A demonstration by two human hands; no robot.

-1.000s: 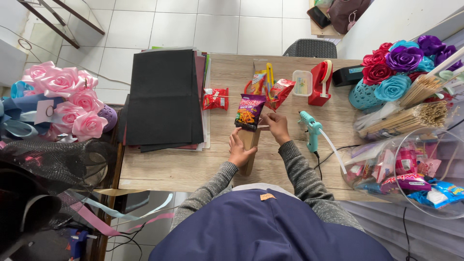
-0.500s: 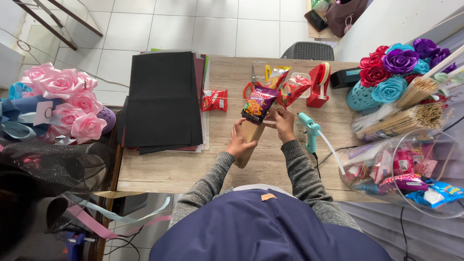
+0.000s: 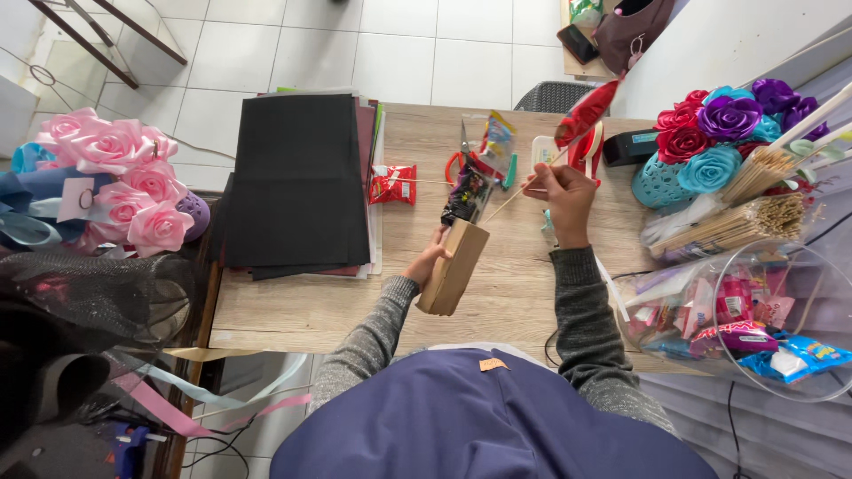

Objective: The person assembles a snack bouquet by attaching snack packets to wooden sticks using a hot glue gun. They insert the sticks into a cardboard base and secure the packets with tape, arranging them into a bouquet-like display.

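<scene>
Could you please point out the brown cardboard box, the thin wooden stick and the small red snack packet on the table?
Brown cardboard box (image 3: 454,269), head view, on its broad side face.
Thin wooden stick (image 3: 508,200), head view, mid-shaft.
Small red snack packet (image 3: 392,184), head view, on its front.

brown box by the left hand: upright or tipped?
Tipped. The brown box leans away from the person, steadied by the left hand; its open top faces the snack packet.

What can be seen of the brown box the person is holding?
The brown box looks like plain cardboard, tall and narrow, with flat unprinted sides. It leans tilted over the wooden table, open end pointing away from the person. The left hand grips its left side near the top. A dark snack packet on a thin stick sits at its open end.
</scene>
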